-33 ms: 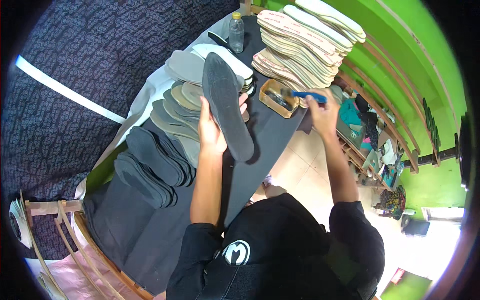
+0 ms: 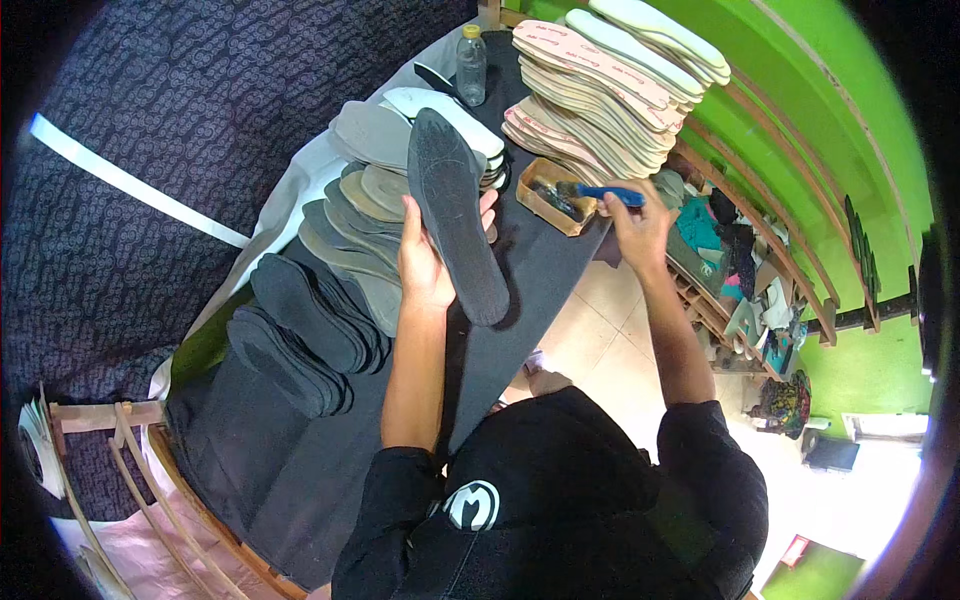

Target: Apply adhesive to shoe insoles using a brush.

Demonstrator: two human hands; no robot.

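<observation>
Left hand [image 2: 425,270] holds 1 dark insole [image 2: 455,215] by its edges, above the dark table [image 2: 540,265]. It looks light and bendy, so its middle seems best to hold. Right hand [image 2: 642,225] grips 1 blue brush [image 2: 605,192] over the tub [image 2: 545,213].

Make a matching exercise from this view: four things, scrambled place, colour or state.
1. Dark shoe sole
2. Brush
3. Bottle
4. Tub

A. Clear, yellow-capped
B. Held in the right hand
C. Tan-walled, open-topped
D. Held in the left hand

Pairs: 1-D, 2-B, 3-A, 4-C
</observation>
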